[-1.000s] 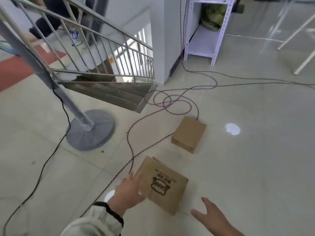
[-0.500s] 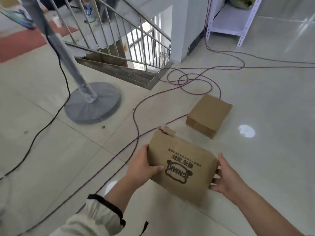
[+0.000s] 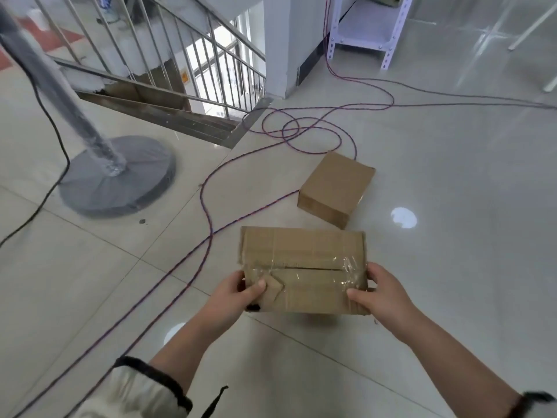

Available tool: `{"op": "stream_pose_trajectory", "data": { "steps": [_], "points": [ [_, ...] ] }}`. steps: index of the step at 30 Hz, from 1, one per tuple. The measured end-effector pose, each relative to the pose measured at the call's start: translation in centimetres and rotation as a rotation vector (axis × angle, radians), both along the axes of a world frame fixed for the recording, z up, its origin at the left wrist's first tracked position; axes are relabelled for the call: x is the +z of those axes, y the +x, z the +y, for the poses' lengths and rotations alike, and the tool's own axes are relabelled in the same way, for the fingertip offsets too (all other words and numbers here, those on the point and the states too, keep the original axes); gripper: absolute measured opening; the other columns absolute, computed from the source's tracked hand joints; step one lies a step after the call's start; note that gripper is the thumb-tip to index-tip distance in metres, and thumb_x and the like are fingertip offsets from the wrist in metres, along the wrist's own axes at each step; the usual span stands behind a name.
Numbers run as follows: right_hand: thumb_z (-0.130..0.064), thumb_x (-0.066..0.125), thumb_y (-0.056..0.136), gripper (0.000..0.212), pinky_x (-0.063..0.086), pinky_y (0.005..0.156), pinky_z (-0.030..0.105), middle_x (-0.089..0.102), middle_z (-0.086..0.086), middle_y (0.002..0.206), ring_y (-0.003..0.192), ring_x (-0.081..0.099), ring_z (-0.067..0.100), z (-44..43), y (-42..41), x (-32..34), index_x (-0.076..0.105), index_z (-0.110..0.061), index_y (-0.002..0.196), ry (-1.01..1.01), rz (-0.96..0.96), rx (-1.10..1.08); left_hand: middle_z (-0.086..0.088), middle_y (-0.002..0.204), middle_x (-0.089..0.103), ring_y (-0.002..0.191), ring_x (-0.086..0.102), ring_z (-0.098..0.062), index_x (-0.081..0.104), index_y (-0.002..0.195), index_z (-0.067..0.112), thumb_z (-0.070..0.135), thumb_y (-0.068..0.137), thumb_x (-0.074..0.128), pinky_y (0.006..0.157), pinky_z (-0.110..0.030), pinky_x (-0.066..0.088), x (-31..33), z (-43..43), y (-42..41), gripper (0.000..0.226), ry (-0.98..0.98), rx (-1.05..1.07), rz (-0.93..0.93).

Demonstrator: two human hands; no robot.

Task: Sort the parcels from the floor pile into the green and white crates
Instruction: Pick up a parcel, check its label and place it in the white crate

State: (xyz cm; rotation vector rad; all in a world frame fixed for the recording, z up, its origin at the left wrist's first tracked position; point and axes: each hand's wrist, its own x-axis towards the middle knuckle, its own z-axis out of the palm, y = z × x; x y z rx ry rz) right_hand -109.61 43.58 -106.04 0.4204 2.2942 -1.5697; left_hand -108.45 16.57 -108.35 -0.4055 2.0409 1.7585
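Observation:
I hold a brown cardboard parcel [image 3: 304, 263] above the floor with both hands. Its taped, slightly torn side faces up. My left hand [image 3: 238, 297] grips its near left corner, thumb on top. My right hand [image 3: 379, 297] grips its near right corner, thumb on top as well. A second, plain brown parcel [image 3: 336, 188] lies on the tiled floor just beyond it. No green or white crate is in view.
A grey round stand base [image 3: 120, 176] with a wrapped pole stands at the left. Purple cables [image 3: 208, 212] loop across the floor beside the parcels. A stair railing [image 3: 193, 67] guards an open stairwell at the back left. A white shelf [image 3: 367, 28] stands at the back.
The printed parcel was lifted off the floor by both hands and turned over, so its taped side now faces up. It hangs closer to me.

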Motion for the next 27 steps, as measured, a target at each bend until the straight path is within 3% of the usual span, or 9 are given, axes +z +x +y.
{"op": "stream_pose_trajectory", "data": {
  "steps": [3, 6, 11, 16, 18, 20, 22, 24, 27],
  "points": [
    [0.003, 0.069, 0.074, 0.032, 0.042, 0.042, 0.016, 0.064, -0.004, 0.091, 0.071, 0.066, 0.007, 1.4, 0.9, -0.6, 0.051, -0.017, 0.09, 0.017, 0.06, -0.024, 0.017, 0.105, 0.066, 0.102, 0.059, 0.002, 0.055, 0.114, 0.031, 0.01, 0.081, 0.071, 0.071, -0.008, 0.045, -1.4, -0.5, 1.4, 0.043, -0.086, -0.012, 0.125],
    [-0.005, 0.075, 0.071, 0.031, 0.05, 0.058, 0.022, 0.068, -0.003, 0.09, 0.072, 0.067, 0.004, 2.1, 3.1, -2.0, 0.056, -0.019, 0.091, 0.12, -0.031, 0.068, 0.026, 0.103, 0.064, 0.099, 0.059, 0.005, 0.051, 0.113, 0.039, 0.002, 0.079, 0.07, 0.078, -0.015, 0.05, -3.2, -0.5, 3.1, 0.054, -0.119, -0.035, 0.129],
    [-0.008, 0.075, 0.072, 0.029, 0.045, 0.057, 0.012, 0.069, -0.007, 0.098, 0.074, 0.068, -0.001, 2.5, 5.1, -4.1, 0.06, -0.015, 0.095, 0.079, -0.171, 0.1, 0.011, 0.109, 0.069, 0.104, 0.063, -0.008, 0.057, 0.119, 0.028, 0.0, 0.079, 0.07, 0.082, -0.025, 0.053, -5.3, -0.7, 4.5, 0.051, -0.067, -0.066, 0.005],
    [-0.007, 0.075, 0.073, 0.027, 0.054, 0.073, 0.022, 0.069, -0.004, 0.104, 0.087, 0.069, 0.006, 2.6, 4.7, -3.5, 0.063, -0.014, 0.096, 0.002, -0.212, 0.151, 0.003, 0.108, 0.07, 0.098, 0.067, -0.012, 0.056, 0.12, 0.019, -0.001, 0.084, 0.066, 0.07, -0.013, 0.05, -5.1, -0.8, 3.9, 0.042, -0.057, -0.025, -0.043],
    [-0.012, 0.076, 0.072, 0.03, 0.054, 0.081, 0.024, 0.07, -0.001, 0.108, 0.098, 0.067, 0.01, 3.0, 5.1, -3.1, 0.065, -0.017, 0.101, -0.089, -0.359, 0.32, 0.0, 0.12, 0.063, 0.1, 0.065, -0.015, 0.044, 0.135, 0.014, 0.011, 0.085, 0.068, 0.074, -0.017, 0.049, -4.5, -1.0, 3.3, 0.056, -0.188, 0.101, -0.04],
    [-0.015, 0.074, 0.072, 0.035, 0.052, 0.084, 0.024, 0.07, -0.001, 0.112, 0.107, 0.064, 0.016, 3.8, 5.1, -2.5, 0.067, -0.018, 0.105, -0.214, -0.54, 0.453, -0.008, 0.144, 0.042, 0.122, 0.051, -0.024, 0.019, 0.149, 0.015, 0.032, 0.086, 0.067, 0.096, -0.031, 0.042, -4.2, -1.6, 2.7, 0.081, -0.383, 0.226, -0.08],
    [-0.009, 0.072, 0.079, 0.019, 0.05, 0.081, 0.027, 0.072, 0.002, 0.106, 0.103, 0.064, 0.02, 4.7, 4.2, -2.1, 0.07, -0.017, 0.096, -0.089, -0.448, 0.403, -0.011, 0.147, 0.038, 0.126, 0.047, -0.031, 0.019, 0.149, 0.013, 0.044, 0.09, 0.057, 0.103, -0.04, 0.037, -4.1, -1.6, 2.7, 0.076, -0.399, 0.32, -0.128],
    [-0.01, 0.066, 0.084, 0.006, 0.047, 0.08, 0.033, 0.071, 0.009, 0.098, 0.097, 0.063, 0.023, 5.5, 2.4, -1.8, 0.07, -0.014, 0.081, 0.155, -0.195, 0.106, -0.007, 0.132, 0.05, 0.104, 0.06, -0.027, 0.039, 0.138, 0.014, 0.047, 0.095, 0.045, 0.091, -0.042, 0.044, -3.7, -0.7, 3.2, 0.054, -0.233, 0.423, -0.155],
    [-0.024, 0.056, 0.092, 0.024, 0.042, 0.099, 0.035, 0.062, -0.001, 0.119, 0.113, 0.056, 0.017, 3.9, -0.1, -1.4, 0.064, -0.014, 0.113, 0.208, 0.06, -0.075, 0.003, 0.118, 0.054, 0.093, 0.061, -0.017, 0.048, 0.12, 0.022, 0.049, 0.094, 0.044, 0.076, -0.04, 0.047, -2.6, 0.9, 4.0, 0.038, -0.06, 0.45, -0.091]
  ]
}}
